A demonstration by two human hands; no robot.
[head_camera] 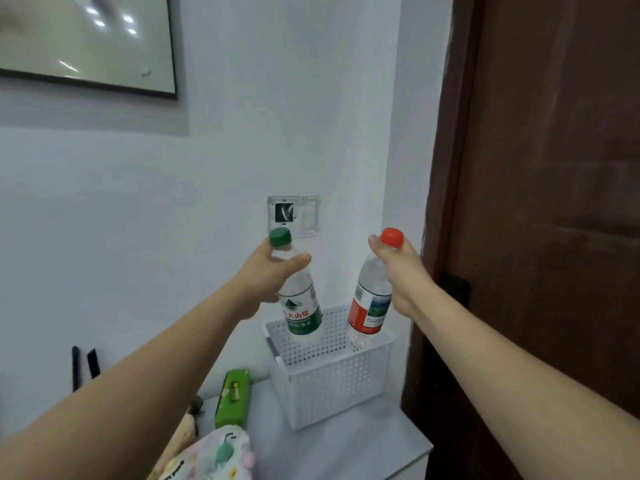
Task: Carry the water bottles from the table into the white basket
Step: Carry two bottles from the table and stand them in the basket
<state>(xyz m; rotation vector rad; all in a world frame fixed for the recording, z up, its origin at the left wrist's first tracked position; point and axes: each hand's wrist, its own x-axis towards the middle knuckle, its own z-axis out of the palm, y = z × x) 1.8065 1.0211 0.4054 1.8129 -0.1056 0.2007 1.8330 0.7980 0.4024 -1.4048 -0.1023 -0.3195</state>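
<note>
Placement step in hand: both bottles hang over the white basket (332, 375), bases at about rim height. The left hand (266, 275) grips the green-capped bottle (299, 306) by its neck; the right hand (398, 271) grips the red-capped bottle (369, 306) likewise. Each long axis runs near vertical, caps up, the caps leaning apart and the bases converging. Next move, by judgement: lower both until the bases seat, then release.

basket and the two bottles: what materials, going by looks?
White basket: looks like moulded plastic, matte, with a regular grid of holes in its walls. Green-capped bottle and red-capped bottle: clear thin plastic, glossy, see-through above printed film labels. Caps look like opaque hard plastic.
</note>
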